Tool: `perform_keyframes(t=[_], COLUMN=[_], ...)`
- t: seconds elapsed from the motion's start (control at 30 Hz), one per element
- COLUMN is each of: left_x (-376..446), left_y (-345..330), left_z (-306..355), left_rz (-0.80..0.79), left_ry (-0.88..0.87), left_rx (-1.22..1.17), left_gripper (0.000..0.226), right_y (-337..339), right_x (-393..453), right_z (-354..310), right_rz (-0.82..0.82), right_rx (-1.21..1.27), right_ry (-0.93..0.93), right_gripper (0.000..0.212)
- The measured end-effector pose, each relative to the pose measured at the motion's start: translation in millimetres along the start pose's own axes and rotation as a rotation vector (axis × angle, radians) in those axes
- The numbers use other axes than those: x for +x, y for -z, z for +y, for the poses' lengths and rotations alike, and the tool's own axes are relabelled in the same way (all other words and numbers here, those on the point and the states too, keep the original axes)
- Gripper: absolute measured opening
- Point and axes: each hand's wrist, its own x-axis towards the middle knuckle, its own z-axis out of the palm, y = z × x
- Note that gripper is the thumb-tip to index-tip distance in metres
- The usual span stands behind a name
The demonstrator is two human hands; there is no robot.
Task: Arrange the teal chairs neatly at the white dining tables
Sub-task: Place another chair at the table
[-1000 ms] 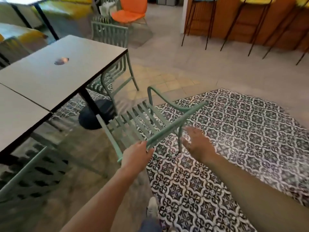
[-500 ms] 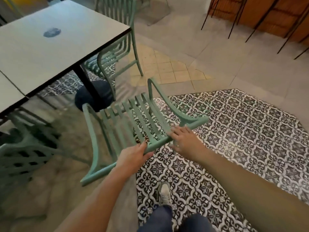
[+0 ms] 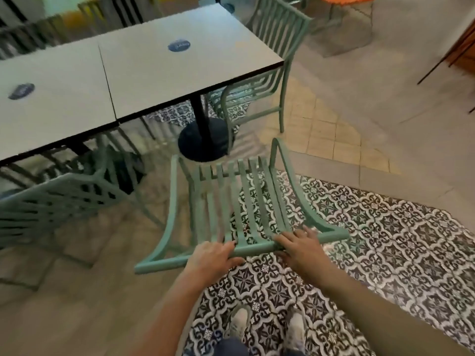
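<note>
Open floor (image 3: 385,104) lies right of the held chair (image 3: 239,201); ahead, the pedestal base (image 3: 203,140), tabletop (image 3: 180,65) edge and flanking chairs (image 3: 267,73) (image 3: 56,201) obstruct passage.

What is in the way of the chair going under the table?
The black round base of the white table sits on the floor right ahead of the teal chair that both hands hold, the left hand and the right hand, by its top rail. Nothing else visible blocks it.
</note>
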Motion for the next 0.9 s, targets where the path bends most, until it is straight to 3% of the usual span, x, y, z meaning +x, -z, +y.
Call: perform_keyframes(t=[0.43,0.53,0.6,0.67,0.73,0.8,0.83,0.9], left_x=[51,50,39,27,13,-7,-18,-33], left_y=[19,17,12,5,-6,-20,-27,-33], left_z=[28,24,15,-3,-31,-60,-71,-79], left_rz=[0.013,0.058,0.143,0.307,0.430,0.417,0.375,0.401], left_ry=[0.206,0.298,0.389,0.565,0.845,1.181,1.346,1.569], left_rx=[-0.164,-0.281,-0.336,-0.314,-0.297,-0.419,-0.592,-1.141], left_gripper=[0.037,0.043,0.048,0.046,0.039,0.041,0.048,0.056], right_y=[49,53,51,56,68,75,72,69], right_x=[66,77,80,79,82,89,93,98], right_z=[64,71,77,81,90,104,112,118], right_rz=[-0.032,-0.029,0.093,0.352,0.569,0.566,0.492,0.313], right_rx=[-0.057,-0.043,0.029,0.244,0.631,1.174,1.406,1.723], right_ry=[0.168,0.116,0.003,-0.222,-0.584,-0.964,-1.072,-1.130], right_gripper=[0.040,0.062,0.064,0.061,0.065,0.071,0.067,0.038])
